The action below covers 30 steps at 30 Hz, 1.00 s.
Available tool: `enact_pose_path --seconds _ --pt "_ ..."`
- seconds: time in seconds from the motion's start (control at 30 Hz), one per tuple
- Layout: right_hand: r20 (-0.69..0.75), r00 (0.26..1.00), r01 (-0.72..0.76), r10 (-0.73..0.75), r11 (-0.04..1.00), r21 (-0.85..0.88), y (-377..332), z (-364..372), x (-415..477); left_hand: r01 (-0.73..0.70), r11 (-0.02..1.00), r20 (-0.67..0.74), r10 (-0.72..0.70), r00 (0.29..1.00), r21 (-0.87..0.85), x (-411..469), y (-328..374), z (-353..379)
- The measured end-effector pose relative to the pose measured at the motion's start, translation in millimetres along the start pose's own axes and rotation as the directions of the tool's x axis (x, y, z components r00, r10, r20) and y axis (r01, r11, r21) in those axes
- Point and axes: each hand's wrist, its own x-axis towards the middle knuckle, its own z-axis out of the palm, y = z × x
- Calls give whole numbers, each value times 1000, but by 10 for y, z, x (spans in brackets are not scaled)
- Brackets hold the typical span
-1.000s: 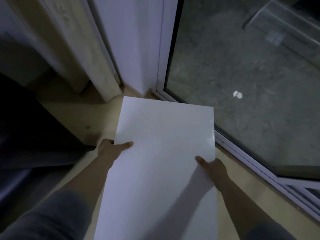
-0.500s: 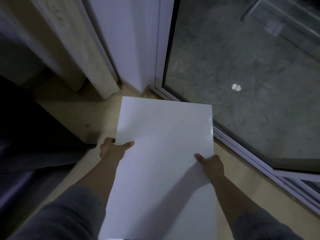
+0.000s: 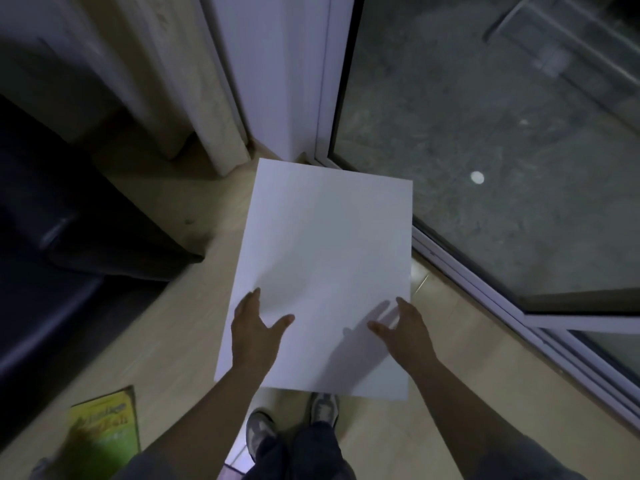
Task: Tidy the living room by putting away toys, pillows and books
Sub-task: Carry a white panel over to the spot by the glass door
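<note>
A smooth, matt white board (image 3: 325, 271) is seen under the fingers (image 3: 256, 299). Beyond the fingers, pale wood-look floor (image 3: 194, 358) with a slight sheen is shown. Right of the fingers, glossy glass (image 3: 502, 150) in a smooth white frame (image 3: 467, 271) is seen. Left of them, a glossy yellow-green book cover (image 3: 104, 427) and dark, faintly shiny upholstery (image 3: 52, 237) appear.

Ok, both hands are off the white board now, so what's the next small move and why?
Probably reach the left hand down to the yellow-green book on the floor. Both hands are open over the white board, gripping nothing; the right hand is farther from it.
</note>
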Motion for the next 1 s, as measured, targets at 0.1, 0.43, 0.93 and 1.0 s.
enact_pose_path --seconds 0.1,0.43,0.93,1.0 --pt "26 999 44 -43 997 -67 202 -58 -231 12 1000 14 -13 1000 10 -312 -92 95" --pt "293 844 536 -449 689 -487 840 -64 -97 64 984 -37 -59 998 167 -998 -563 1018" --pt "314 675 706 -667 461 -538 1178 10 320 180 938 -241 -109 965 296 -685 -759 1593" --pt "280 688 690 -670 482 -540 1021 210 256 154 904 -235 -61 970 400 -493 -875 1352"
